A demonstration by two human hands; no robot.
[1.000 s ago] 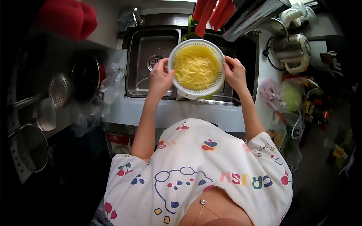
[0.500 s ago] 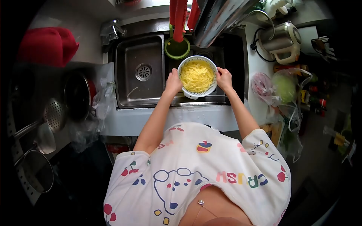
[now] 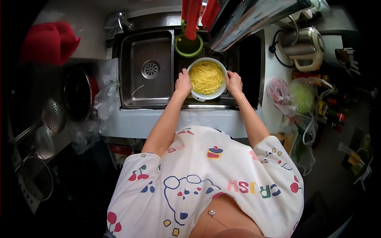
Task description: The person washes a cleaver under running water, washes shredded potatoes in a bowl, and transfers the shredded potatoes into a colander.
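A white slotted basket [image 3: 203, 96] full of thin yellow shreds [image 3: 206, 77] is in the right basin of the sink, between my hands. My left hand [image 3: 183, 82] grips its left rim, fingers closed. On the opposite side my right hand [image 3: 234, 82] holds the right rim, fingers also closed. Just behind the basket stands a green container [image 3: 188, 47], partly covered by hanging red gloves [image 3: 192, 20]. Whatever lies under the basket is hidden.
The left basin [image 3: 147, 89] has a drain and a small pale strip. A faucet [image 3: 119, 23] stands at the back left. Rightward are a kettle [image 3: 305, 47] and plastic bags [image 3: 303, 99]. Pans and ladles [image 3: 53, 117] hang at left.
Both hands have lowered the basket into the right basin from its raised position, uncovering the green container behind it. Over the last half second hands and basket have barely moved.
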